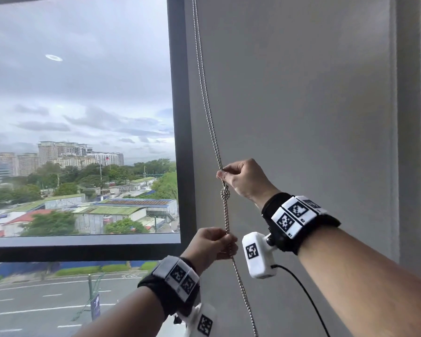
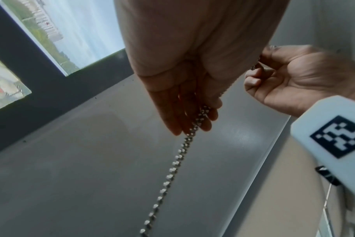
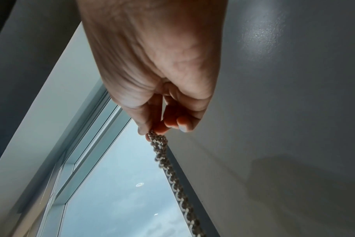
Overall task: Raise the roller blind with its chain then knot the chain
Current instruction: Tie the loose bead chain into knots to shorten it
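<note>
Knotting step: the knot (image 1: 225, 192) sits in the chain (image 1: 210, 122) right of the window (image 1: 83, 117); right hand (image 1: 246, 181) pinches above, left hand (image 1: 210, 244) grips below; next, I judge, pull apart to tighten.

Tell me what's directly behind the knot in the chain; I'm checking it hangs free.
Behind the knot only plain grey wall shows, right of the dark window frame. The right hand grips the chain above it, the left hand below, each hiding a short stretch.
</note>
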Action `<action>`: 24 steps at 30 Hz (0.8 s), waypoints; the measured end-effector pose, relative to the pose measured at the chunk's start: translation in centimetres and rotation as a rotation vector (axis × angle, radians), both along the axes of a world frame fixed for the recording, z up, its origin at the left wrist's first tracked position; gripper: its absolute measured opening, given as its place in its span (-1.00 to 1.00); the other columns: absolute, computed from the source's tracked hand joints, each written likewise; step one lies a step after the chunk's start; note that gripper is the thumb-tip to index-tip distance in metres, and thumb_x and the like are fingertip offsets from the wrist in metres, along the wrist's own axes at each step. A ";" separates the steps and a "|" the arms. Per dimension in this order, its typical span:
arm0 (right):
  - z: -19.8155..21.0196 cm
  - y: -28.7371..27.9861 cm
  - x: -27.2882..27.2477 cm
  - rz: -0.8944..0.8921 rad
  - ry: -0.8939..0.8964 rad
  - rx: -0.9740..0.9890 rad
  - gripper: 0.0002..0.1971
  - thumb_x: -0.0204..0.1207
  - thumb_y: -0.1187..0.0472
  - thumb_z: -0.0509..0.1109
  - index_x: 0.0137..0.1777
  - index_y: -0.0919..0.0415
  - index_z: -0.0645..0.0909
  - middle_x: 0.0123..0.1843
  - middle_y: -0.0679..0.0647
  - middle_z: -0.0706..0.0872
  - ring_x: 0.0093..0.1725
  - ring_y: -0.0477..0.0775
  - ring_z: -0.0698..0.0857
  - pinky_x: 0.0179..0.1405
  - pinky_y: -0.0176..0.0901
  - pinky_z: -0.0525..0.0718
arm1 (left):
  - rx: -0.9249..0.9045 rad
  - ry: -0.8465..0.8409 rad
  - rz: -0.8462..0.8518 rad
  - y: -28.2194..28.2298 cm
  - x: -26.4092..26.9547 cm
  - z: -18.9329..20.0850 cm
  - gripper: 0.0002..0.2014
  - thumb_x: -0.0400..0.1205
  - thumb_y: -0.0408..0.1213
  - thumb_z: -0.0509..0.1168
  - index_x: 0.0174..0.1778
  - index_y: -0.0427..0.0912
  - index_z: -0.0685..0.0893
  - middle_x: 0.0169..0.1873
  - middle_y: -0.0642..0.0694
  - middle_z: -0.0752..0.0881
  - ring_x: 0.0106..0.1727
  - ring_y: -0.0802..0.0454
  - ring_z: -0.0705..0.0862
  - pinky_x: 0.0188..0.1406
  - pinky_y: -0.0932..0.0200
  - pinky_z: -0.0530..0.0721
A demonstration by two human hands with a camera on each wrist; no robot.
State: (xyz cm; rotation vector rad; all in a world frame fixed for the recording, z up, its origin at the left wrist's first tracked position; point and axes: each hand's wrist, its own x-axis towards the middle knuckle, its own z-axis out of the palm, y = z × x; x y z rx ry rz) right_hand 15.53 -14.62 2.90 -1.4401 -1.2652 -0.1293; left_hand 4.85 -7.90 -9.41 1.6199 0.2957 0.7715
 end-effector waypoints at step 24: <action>0.1 -1.7 -1.0 0.145 0.172 -0.063 -0.88 0.55 0.26 0.45 -0.10 0.30 0.79 -0.26 0.25 0.84 -0.46 0.07 0.74 -0.51 -0.21 0.60 | -0.071 -0.351 0.067 -0.8 -0.4 15.3 -0.83 0.58 -0.35 0.31 -0.09 -0.42 0.70 -0.17 -0.31 0.70 -0.07 -0.19 0.64 -0.02 0.02 0.67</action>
